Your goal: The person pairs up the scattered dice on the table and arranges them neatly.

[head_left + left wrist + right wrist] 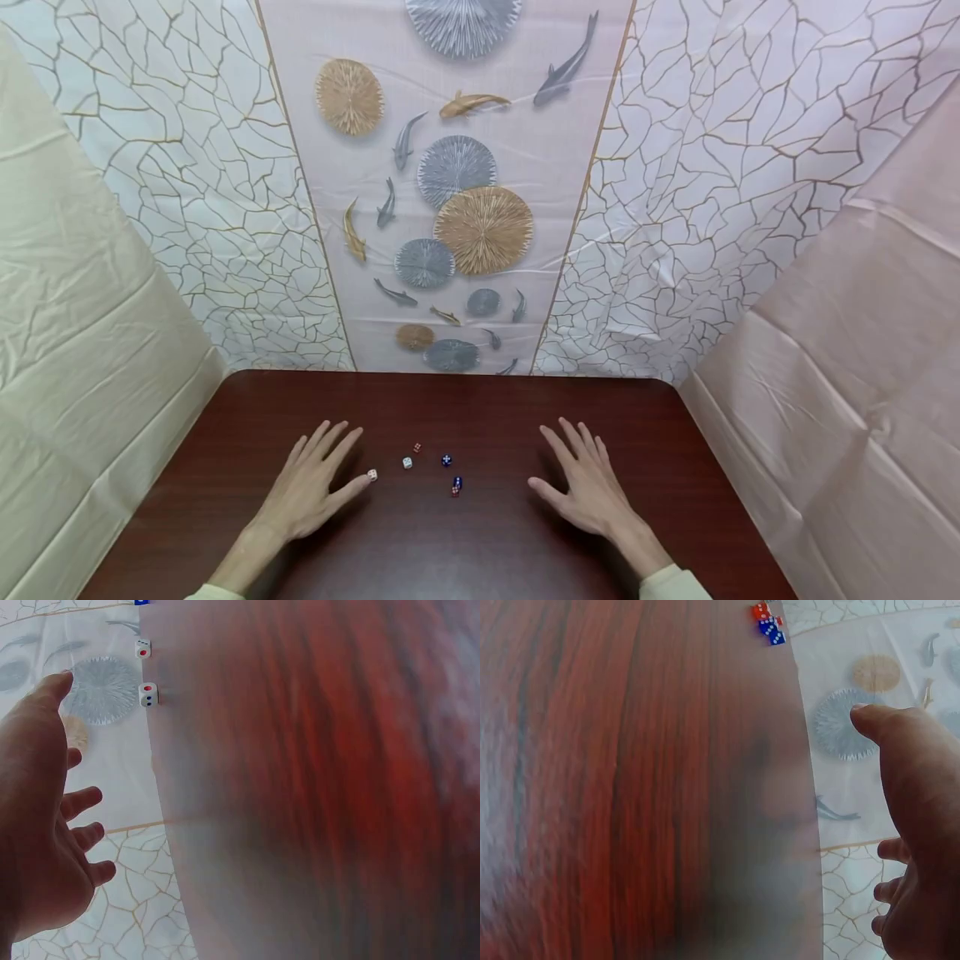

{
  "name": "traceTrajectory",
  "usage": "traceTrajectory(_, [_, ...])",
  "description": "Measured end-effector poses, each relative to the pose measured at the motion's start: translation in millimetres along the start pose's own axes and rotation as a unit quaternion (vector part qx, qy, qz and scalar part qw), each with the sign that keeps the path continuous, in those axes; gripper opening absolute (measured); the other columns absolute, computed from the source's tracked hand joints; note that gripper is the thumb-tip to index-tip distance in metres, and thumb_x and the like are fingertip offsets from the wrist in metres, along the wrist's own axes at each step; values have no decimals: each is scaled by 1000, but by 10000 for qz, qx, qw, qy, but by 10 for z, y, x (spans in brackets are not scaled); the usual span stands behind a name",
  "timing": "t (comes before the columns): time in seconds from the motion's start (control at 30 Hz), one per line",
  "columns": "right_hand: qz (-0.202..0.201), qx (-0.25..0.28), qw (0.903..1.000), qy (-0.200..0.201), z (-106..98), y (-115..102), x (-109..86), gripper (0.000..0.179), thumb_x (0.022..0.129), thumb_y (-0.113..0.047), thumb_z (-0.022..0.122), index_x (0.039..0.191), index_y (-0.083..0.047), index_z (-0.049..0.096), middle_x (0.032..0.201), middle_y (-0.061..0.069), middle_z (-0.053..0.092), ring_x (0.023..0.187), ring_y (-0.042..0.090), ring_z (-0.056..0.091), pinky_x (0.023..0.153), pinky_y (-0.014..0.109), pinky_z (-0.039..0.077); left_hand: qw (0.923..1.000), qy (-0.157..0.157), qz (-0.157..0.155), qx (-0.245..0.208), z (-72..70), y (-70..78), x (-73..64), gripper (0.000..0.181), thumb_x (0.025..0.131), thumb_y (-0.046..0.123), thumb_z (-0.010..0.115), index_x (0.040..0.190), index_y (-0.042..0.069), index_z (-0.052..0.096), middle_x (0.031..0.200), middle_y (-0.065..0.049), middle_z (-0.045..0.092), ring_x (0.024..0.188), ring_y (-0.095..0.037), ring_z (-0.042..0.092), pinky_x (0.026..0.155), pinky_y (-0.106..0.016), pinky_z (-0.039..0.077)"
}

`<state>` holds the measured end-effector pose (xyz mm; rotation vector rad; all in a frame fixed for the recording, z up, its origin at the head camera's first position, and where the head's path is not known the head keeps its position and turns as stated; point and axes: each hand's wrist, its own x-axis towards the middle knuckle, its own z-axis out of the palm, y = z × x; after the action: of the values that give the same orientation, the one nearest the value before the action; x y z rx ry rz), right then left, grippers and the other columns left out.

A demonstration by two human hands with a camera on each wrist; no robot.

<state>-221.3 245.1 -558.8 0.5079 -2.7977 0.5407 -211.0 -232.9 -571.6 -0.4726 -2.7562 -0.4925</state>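
Observation:
Several small dice lie on the dark wooden table between two spread hands. My left hand (307,483) has its fingers extended, its thumb tip close beside a white die (372,475); whether they touch I cannot tell. A second white die (407,462) sits to the right, with a red die (417,447) just behind it. Further right is a blue die (447,459). Nearer the front, another blue die (457,481) and another red die (455,492) sit close together. Over the table's right side, my right hand (588,487) is spread and holds nothing, apart from the dice.
The reddish-brown table (420,550) ends at a rounded far edge. Behind it hangs a patterned cloth (457,325) with fish and round leaf shapes. Plain pale cloth walls (67,375) stand along the left and right sides.

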Motion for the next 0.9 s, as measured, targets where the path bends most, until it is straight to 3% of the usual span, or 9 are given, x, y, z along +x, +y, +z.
traceTrajectory(0.43, [-376,148,9992,43,101,-187,18,82,98,-55,83,166,-19,55,171,24,52,162,58,42,128,78,36,9996,58,261,-62,7,109,0,71,102,53,80,159,13,64,158,-19,67,154,-48,58,120,-72,49])
traceTrajectory(0.67, [-636,236,9975,198,149,-293,29,79,97,-52,85,162,-16,59,166,24,58,156,58,50,125,76,41,9979,327,462,-322,21,149,1,66,101,42,85,155,9,67,147,-19,73,138,-45,70,109,-66,59])
traceTrajectory(0.9, [-501,641,9966,-133,154,-372,44,78,98,-51,85,163,-17,58,170,21,55,161,55,46,126,75,41,9986,142,222,-469,40,156,-3,59,101,39,86,150,9,70,143,-15,77,131,-40,75,103,-62,63])
